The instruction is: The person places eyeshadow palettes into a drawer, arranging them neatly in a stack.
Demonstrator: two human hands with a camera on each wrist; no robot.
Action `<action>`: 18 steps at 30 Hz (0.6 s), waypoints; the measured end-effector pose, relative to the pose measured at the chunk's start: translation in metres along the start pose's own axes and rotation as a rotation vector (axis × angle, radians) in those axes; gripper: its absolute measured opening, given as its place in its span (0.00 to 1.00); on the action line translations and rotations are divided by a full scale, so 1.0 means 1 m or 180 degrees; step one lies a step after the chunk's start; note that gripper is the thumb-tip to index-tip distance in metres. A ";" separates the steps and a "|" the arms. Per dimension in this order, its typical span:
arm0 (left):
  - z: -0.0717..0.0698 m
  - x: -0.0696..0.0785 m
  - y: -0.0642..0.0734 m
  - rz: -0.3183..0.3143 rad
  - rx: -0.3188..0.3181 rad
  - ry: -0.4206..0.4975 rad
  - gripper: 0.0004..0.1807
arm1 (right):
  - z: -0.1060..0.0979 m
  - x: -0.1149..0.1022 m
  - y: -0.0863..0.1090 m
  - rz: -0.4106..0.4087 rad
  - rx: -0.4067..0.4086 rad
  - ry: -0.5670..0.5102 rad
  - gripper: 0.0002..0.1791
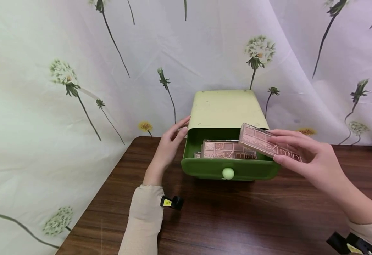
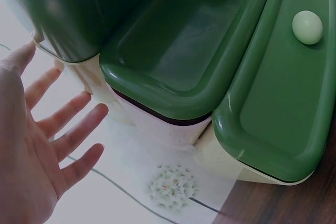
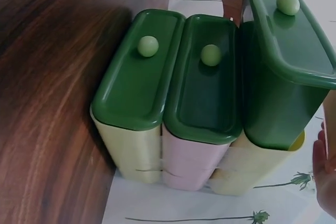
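A stacked drawer unit (image 1: 225, 108) with a pale yellow-green top stands on the table, its top green drawer (image 1: 253, 169) pulled out. Inside lie pinkish eyeshadow palettes (image 1: 228, 150), the front one lettered "sweet mint"; the ones behind are mostly hidden. My right hand (image 1: 313, 157) pinches a similar eyeshadow palette (image 1: 256, 140), tilted over the drawer's right side. Against the unit's left side rests my left hand (image 1: 170, 145), holding nothing. In the left wrist view, the left hand (image 2: 52, 140) has its fingers spread along the casing.
Two closed drawers, a middle one (image 3: 194, 98) in a pink casing and a lower one (image 3: 131, 87) in a pale yellow casing, sit under the pulled-out one. Round knobs mark each front. A dandelion-print cloth (image 1: 109, 42) hangs behind the dark wooden table (image 1: 217, 219).
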State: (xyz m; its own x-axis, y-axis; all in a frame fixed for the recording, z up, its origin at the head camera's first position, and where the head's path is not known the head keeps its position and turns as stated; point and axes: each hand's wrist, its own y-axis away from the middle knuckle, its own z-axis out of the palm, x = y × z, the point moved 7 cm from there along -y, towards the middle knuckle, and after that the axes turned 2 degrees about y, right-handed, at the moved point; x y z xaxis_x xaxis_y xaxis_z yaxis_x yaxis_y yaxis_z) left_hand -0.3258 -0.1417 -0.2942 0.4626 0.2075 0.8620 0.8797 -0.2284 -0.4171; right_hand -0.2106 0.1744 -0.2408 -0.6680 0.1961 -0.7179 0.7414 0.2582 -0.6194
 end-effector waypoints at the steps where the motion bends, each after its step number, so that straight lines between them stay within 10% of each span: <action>1: 0.000 0.000 0.000 0.0002 0.0002 -0.0003 0.24 | 0.002 0.000 -0.002 0.0069 -0.0053 0.0074 0.23; 18: -0.001 0.001 0.001 0.0015 0.0007 -0.0018 0.24 | 0.034 0.000 -0.031 0.0713 -0.0826 0.0681 0.20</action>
State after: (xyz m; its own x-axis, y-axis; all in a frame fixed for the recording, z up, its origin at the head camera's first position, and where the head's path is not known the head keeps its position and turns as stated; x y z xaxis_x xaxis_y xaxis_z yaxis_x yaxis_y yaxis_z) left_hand -0.3243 -0.1424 -0.2933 0.4674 0.2117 0.8583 0.8777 -0.2274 -0.4219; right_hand -0.2312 0.1343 -0.2326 -0.5101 0.4600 -0.7267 0.8478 0.4115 -0.3346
